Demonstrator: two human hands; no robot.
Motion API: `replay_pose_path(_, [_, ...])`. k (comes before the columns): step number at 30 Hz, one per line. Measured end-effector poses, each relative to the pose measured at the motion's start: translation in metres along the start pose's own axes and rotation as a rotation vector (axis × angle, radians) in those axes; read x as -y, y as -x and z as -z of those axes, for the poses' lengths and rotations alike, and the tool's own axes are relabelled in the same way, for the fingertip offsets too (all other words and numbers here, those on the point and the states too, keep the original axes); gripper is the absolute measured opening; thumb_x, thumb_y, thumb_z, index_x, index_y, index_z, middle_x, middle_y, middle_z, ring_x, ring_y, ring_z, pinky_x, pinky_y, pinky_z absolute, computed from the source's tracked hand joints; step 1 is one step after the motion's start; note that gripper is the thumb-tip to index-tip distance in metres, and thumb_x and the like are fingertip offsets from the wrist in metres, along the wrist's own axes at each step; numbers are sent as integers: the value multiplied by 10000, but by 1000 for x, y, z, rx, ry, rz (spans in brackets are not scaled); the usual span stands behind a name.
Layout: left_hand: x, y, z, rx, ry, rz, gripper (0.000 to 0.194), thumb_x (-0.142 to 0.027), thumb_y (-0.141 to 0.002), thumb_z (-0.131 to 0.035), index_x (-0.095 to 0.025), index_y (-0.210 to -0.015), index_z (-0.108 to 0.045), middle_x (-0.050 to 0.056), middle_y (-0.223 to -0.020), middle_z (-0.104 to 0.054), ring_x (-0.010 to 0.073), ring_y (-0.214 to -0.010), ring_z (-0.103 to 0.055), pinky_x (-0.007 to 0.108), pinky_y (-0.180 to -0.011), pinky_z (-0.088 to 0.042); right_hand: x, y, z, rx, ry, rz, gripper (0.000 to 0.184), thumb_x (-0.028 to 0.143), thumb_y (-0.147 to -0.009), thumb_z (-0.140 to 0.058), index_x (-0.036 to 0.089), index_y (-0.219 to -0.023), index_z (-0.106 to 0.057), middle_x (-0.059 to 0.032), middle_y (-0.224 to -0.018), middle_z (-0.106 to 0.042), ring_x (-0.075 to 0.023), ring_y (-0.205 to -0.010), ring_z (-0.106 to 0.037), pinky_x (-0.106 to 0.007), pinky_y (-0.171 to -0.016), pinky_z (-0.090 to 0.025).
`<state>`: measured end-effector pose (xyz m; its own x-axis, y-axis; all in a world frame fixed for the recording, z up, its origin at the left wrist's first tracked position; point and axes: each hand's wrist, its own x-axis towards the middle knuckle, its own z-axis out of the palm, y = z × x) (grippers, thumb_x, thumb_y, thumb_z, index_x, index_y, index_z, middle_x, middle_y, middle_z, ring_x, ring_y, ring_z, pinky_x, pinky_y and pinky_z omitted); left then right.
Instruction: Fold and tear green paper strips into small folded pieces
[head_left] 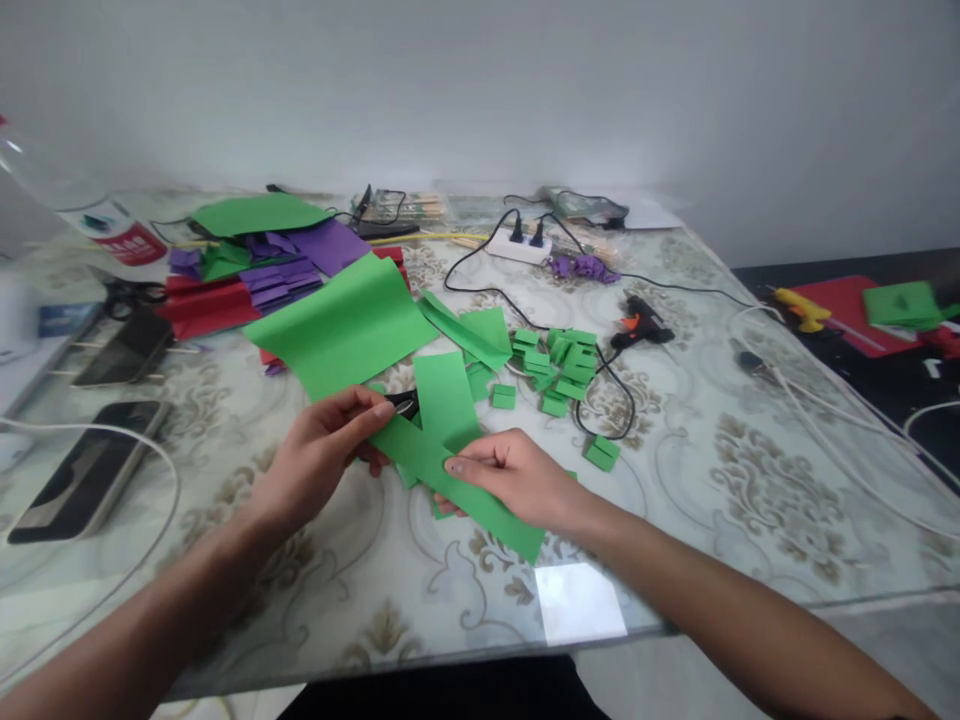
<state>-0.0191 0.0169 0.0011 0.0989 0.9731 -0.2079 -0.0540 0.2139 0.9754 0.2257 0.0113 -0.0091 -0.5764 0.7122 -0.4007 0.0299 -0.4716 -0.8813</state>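
My left hand is closed round small black scissors, whose tip shows just past my fingers. The blades meet a long green paper strip. My right hand pinches the same strip from the right, thumb on top. A second green strip lies just behind it. A larger folded green sheet rests beyond my left hand. Several small folded green paper pieces are heaped to the right of the strips.
A black glue gun and its cable lie at mid right, a white power strip behind. Purple, red and green paper is stacked at back left. Two phones and black scissors lie left. The glass table edge is near me.
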Motion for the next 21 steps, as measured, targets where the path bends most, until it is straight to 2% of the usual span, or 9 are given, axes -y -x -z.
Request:
replay_pose_path(2, [4, 2, -6, 53, 17, 38, 273, -435, -861, -810, -184, -836, -706, -24, -671, -664, 126, -540, -620, 212, -476, -506, 1, 0, -2, -13, -36, -4, 507, 622, -782, -831, 126, -881, -798, -96, -860, -816, -204, -798, -783, -320, -776, -592])
replay_pose_path(6, [7, 8, -17, 237, -204, 50, 409, -454, -893, -757, -156, -624, -680, 6, -534, -649, 123, -490, -589, 222, -503, -493, 1, 0, -2, -11, -94, -13, 523, 628, -743, -858, 127, -882, -796, -93, -860, -818, -205, -802, -788, -324, -795, -598])
replay_pose_path(8, [7, 9, -19, 270, -257, 30, 428, -449, -896, -740, -157, -590, -676, 5, -517, -644, 117, -475, -575, 216, -491, -473, -1, 0, -1, 3, -81, -7, 533, 642, -754, -842, 128, -891, -803, -101, -868, -821, -212, -811, -788, -329, -801, -595])
replay_pose_path(11, [5, 8, -16, 253, -305, 2, 415, -442, -895, -735, -160, -593, -689, 7, -513, -656, 118, -480, -585, 214, -504, -471, -2, 0, 1, 13, -35, -14, 532, 651, -781, -816, 135, -910, -815, -112, -894, -828, -222, -804, -784, -321, -753, -585])
replay_pose_path(15, [4, 2, -4, 159, -347, -25, 456, -439, -910, -736, -164, -550, -684, 14, -502, -654, 115, -489, -588, 218, -542, -478, 2, 1, 5, 3, 7, -20, 519, 644, -785, -817, 137, -893, -816, -118, -891, -829, -215, -754, -771, -301, -678, -565])
replay_pose_path(21, [15, 1, 1, 86, -145, -47, 381, -429, -915, -745, -164, -643, -717, 22, -576, -679, 133, -506, -594, 237, -507, -476, 8, 3, 3, -15, 26, 12, 505, 635, -813, -797, 133, -863, -815, -102, -844, -817, -173, -669, -722, -264, -601, -511])
